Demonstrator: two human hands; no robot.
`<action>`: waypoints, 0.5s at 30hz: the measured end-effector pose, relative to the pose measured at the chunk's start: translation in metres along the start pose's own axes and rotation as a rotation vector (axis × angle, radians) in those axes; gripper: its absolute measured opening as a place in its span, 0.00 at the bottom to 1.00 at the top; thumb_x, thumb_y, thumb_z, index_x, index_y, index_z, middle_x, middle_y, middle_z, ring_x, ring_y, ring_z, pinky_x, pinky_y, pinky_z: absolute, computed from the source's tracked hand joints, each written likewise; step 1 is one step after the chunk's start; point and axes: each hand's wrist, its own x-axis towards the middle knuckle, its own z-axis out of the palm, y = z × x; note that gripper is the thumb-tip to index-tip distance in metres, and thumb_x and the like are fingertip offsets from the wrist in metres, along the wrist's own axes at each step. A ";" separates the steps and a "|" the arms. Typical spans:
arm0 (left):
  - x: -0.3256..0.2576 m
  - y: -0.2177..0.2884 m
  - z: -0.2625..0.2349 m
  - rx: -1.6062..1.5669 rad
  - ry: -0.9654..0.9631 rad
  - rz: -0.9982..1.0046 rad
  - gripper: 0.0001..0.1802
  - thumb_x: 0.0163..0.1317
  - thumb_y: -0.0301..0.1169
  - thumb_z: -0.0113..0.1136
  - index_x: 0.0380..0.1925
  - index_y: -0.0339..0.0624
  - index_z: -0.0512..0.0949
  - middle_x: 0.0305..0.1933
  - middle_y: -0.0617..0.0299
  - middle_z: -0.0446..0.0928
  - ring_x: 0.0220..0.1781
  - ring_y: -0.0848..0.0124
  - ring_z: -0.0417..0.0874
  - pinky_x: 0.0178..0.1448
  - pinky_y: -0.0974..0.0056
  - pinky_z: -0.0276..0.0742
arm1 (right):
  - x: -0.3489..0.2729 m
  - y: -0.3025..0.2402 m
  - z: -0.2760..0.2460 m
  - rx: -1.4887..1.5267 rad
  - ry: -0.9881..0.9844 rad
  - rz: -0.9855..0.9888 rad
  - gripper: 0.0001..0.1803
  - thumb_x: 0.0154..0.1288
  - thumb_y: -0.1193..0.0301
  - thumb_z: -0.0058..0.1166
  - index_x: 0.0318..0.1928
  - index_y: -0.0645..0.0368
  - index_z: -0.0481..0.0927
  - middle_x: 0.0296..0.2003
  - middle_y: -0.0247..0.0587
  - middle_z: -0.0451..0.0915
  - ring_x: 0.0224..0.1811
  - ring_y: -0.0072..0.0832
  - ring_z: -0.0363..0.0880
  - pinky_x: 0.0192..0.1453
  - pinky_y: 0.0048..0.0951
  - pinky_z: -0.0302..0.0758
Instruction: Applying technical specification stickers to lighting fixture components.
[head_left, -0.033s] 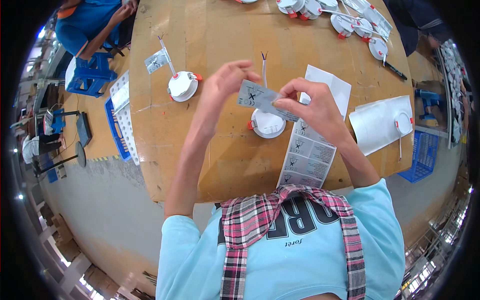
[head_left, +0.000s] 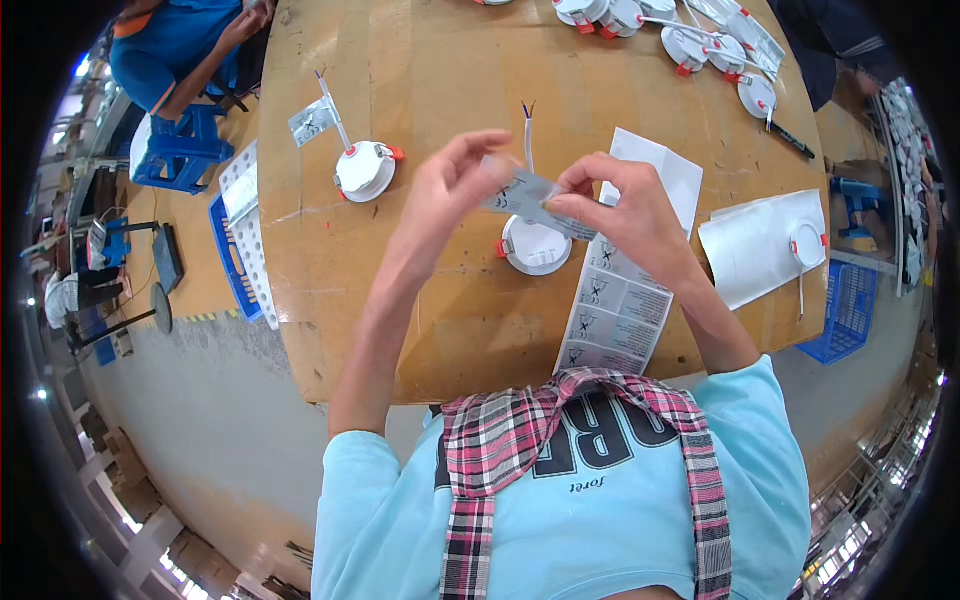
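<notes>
A small grey label [head_left: 520, 195] is pinched between the fingertips of both my hands above the wooden table [head_left: 420, 60]. My left hand [head_left: 450, 185] grips its left end and my right hand [head_left: 625, 205] its right end. Just beneath the label lies a round white lamp [head_left: 535, 247] with a red clip, its thin wire [head_left: 527, 135] standing up behind the label. Under my right wrist lies a sheet of grey labels [head_left: 615, 310] that reaches the table's near edge.
A second white lamp [head_left: 362, 168] with a tagged wire lies to the left. A white pouch [head_left: 755, 245] with another lamp on it sits at the right. Several lamps [head_left: 690, 45] and a pen [head_left: 795, 140] are at the far right. Another person [head_left: 175, 45] sits far left.
</notes>
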 end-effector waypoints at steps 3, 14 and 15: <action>-0.002 -0.011 0.004 -0.088 0.010 -0.086 0.19 0.61 0.39 0.62 0.45 0.36 0.77 0.36 0.64 0.80 0.42 0.78 0.77 0.52 0.69 0.68 | 0.003 0.000 0.000 0.016 0.003 -0.007 0.09 0.55 0.72 0.62 0.33 0.65 0.82 0.23 0.41 0.78 0.26 0.25 0.75 0.34 0.28 0.71; 0.003 -0.039 0.020 -0.274 0.278 -0.023 0.07 0.58 0.31 0.66 0.31 0.40 0.80 0.30 0.68 0.79 0.35 0.82 0.75 0.43 0.72 0.67 | 0.024 0.017 -0.001 0.150 0.007 0.032 0.15 0.59 0.74 0.60 0.47 0.64 0.79 0.28 0.37 0.79 0.33 0.22 0.78 0.44 0.24 0.76; 0.005 -0.044 0.019 -0.279 0.256 -0.013 0.08 0.59 0.31 0.66 0.32 0.39 0.80 0.31 0.67 0.80 0.36 0.82 0.75 0.44 0.72 0.68 | 0.025 0.018 -0.002 0.150 0.008 0.034 0.15 0.59 0.74 0.60 0.47 0.64 0.79 0.28 0.37 0.79 0.33 0.22 0.78 0.44 0.24 0.76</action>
